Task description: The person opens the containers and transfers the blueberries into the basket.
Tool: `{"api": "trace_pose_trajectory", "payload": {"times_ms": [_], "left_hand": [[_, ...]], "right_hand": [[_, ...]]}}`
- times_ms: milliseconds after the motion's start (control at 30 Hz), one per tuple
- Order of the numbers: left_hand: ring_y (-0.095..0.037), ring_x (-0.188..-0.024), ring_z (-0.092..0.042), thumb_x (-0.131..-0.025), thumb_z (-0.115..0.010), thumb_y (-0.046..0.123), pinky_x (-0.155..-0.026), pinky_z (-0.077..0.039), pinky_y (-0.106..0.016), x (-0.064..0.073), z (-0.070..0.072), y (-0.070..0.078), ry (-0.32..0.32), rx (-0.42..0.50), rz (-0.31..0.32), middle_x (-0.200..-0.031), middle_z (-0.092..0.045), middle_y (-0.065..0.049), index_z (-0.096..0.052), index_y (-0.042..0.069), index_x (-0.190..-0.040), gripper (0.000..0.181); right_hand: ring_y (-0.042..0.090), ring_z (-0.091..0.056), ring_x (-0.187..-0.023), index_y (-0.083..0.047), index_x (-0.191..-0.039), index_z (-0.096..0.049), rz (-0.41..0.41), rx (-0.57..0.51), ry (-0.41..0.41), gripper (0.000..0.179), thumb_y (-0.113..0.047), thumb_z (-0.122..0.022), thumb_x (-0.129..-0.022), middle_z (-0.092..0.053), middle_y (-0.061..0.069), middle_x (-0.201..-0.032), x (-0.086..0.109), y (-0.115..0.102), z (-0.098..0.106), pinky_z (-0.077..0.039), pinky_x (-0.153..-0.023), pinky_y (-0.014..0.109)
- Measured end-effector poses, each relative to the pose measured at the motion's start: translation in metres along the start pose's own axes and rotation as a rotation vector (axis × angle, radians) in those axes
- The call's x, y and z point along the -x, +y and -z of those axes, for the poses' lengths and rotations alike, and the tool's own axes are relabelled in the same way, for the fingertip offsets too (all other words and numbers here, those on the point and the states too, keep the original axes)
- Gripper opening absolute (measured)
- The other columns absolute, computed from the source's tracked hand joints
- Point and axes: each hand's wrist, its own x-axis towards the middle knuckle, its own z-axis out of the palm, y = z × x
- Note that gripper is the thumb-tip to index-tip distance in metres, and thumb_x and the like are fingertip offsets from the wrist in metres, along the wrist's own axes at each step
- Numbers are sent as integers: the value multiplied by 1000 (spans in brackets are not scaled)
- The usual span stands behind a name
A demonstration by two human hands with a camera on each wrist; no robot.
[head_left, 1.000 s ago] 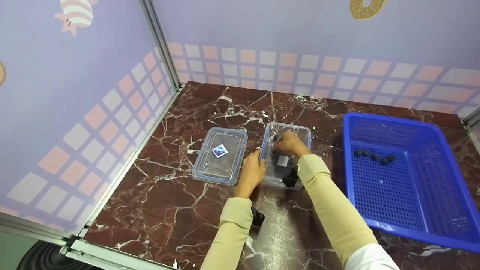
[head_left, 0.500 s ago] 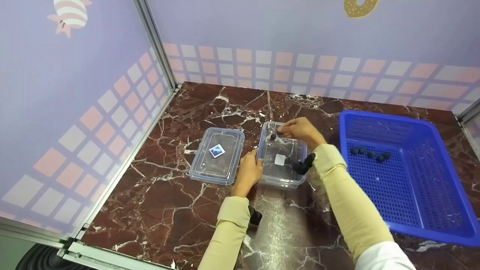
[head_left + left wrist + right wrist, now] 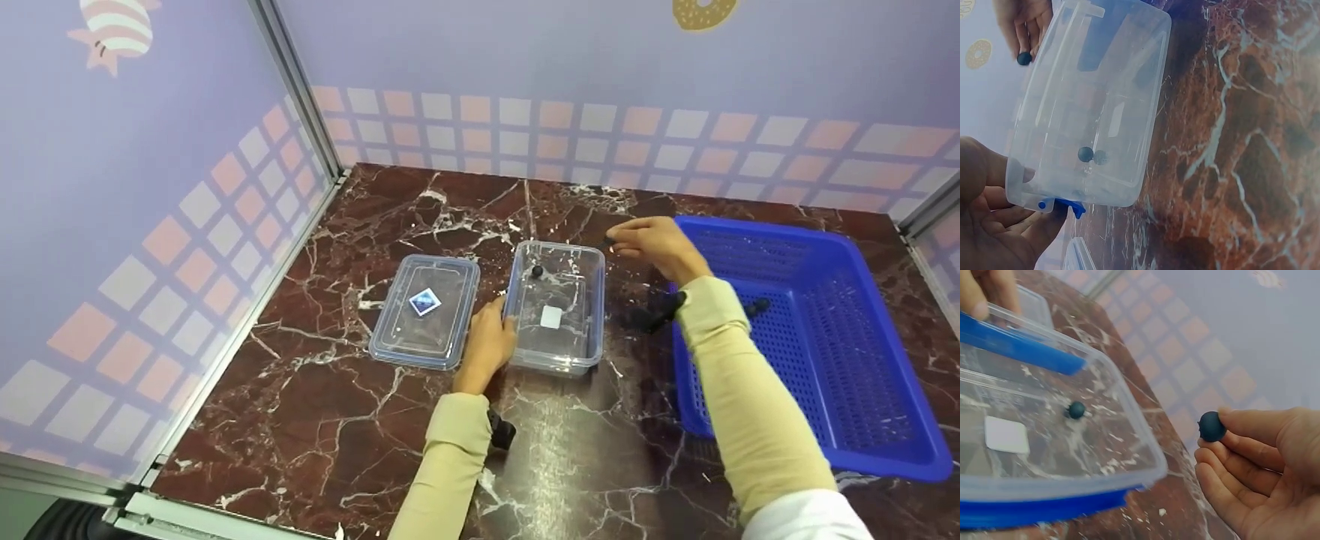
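In the head view my right hand (image 3: 652,244) is between the clear plastic container (image 3: 555,364) and the blue basket. Between thumb and fingertips it pinches a dark blueberry (image 3: 1212,426), whose small crown shows in the right wrist view. One more blueberry (image 3: 537,271) lies inside the container near its far left corner, beside a white square label (image 3: 551,317). My left hand (image 3: 489,337) grips the container's left rim, its thumb over the edge, as the left wrist view shows. A blue latch (image 3: 1072,207) sticks out beside those fingers.
A clear lid (image 3: 425,337) with a blue-and-white diamond sticker lies left of the container. On the right stands the blue perforated basket (image 3: 885,330); a dark blueberry (image 3: 757,306) shows in it, partly behind my right arm. Patterned walls (image 3: 480,45) border the marble-look table.
My right hand has lifted out of the container and moved right toward the basket, a blueberry in its fingertips. My left hand keeps its grip on the rim.
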Motion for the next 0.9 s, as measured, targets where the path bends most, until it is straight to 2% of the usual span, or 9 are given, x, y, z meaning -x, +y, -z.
{"api": "trace_pose_trajectory", "payload": {"times_ms": [67, 133, 233, 367, 467, 567, 667, 800, 900], "left_hand": [[-41, -120, -53, -93, -55, 5, -106, -40, -47, 0, 0, 0, -4, 1, -4, -122, -60, -25, -53, -6, -130, 39], [-41, -119, -54, -92, -55, 5, -105, -40, -46, 0, 0, 0, -4, 2, -12, -121, -61, -25, -53, -7, -129, 39], [-39, -119, -54, -92, -54, 5, -105, -41, -45, 0, 1, 1, -6, 2, -5, -121, -61, -24, -53, -6, -129, 38], [-38, -119, -55, -93, -54, 5, -105, -41, -44, 0, 2, 1, -11, 3, 7, -121, -61, -22, -54, -4, -130, 38], [-37, -119, -55, -93, -53, 5, -105, -41, -44, 0, 3, 0, -13, 1, 10, -121, -61, -22, -53, -4, -130, 38], [-37, -119, -55, -93, -53, 5, -105, -41, -44, -1, 4, 0, -10, -4, 10, -119, -62, -22, -53, -4, -131, 39], [-37, -118, -56, -93, -54, 5, -104, -42, -45, -1, 4, -1, -6, -7, 10, -118, -62, -22, -53, -4, -131, 39], [-38, -118, -56, -93, -54, 5, -104, -42, -45, -2, 5, -1, -4, -9, 3, -118, -62, -22, -53, -4, -130, 39], [-38, -119, -55, -93, -53, 5, -105, -41, -45, -2, 5, -2, -6, -6, 7, -120, -61, -22, -53, -4, -131, 39]], "right_hand": [[6, -64, -88, 7, -131, -50, -2, 3, 14, 45, -14, -61, -93, -66, -7, -95, 3, 0, 12, -50, -94, 24], [8, -64, -92, 4, -132, -49, -9, -62, 29, 46, -15, -62, -92, -66, -6, -98, 6, 0, 26, -46, -101, 28], [12, -64, -99, -1, -126, -54, 10, -235, 37, 39, -13, -64, -90, -68, -4, -99, 11, 4, 48, -40, -108, 32], [16, -63, -108, -6, -109, -63, 39, -495, 9, 19, -7, -64, -90, -70, 0, -101, 18, 20, 76, -33, -113, 33], [15, -60, -112, -10, -101, -67, -8, -580, 7, 12, -7, -63, -90, -70, 0, -102, 22, 34, 94, -30, -114, 31], [15, -51, -125, -13, -105, -65, -106, -486, -9, 14, -12, -63, -91, -70, -6, -100, 26, 48, 108, -25, -116, 31], [12, -46, -131, -17, -112, -60, -188, -273, -86, 18, -19, -60, -94, -69, -13, -98, 29, 62, 119, -22, -117, 33], [6, -61, -109, -18, -105, -63, -252, -100, -219, 11, -18, -54, -97, -70, -12, -97, 29, 78, 127, -32, -112, 32], [2, -65, -91, -18, -93, -68, -323, -70, -288, 19, -12, -50, -99, -71, -9, -93, 27, 86, 127, -46, -101, 24]]}}
